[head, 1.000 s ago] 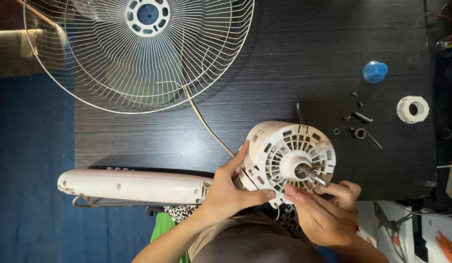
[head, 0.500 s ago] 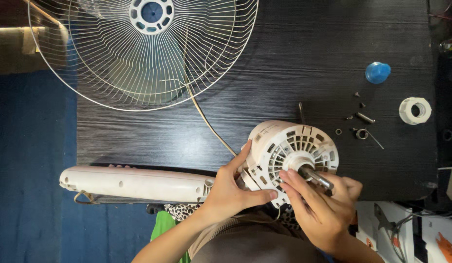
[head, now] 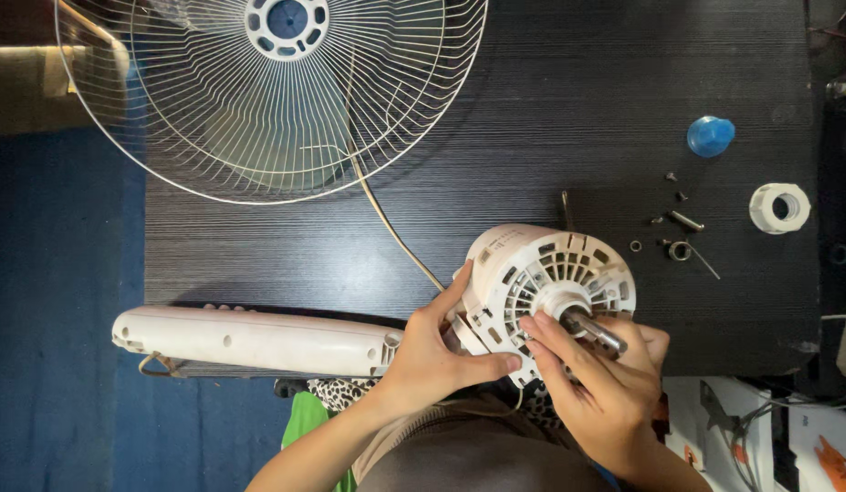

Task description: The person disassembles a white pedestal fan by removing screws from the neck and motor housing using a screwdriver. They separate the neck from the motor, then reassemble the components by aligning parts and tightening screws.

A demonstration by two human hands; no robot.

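A white fan motor housing with a slotted front lies on the dark table near its front edge. A metal shaft sticks out of its centre. My left hand grips the housing's left side, thumb along the bottom rim. My right hand is below the housing, its fingers pinched around the shaft. A white fan stand arm runs leftward from the housing.
A round wire fan guard lies at the back left, with a cable running to the motor. Several small screws and nuts, a blue cap and a white plastic ring lie at the right.
My right hand's fingers have shifted up onto the shaft and closed round it. The left hand and the housing have stayed in place.
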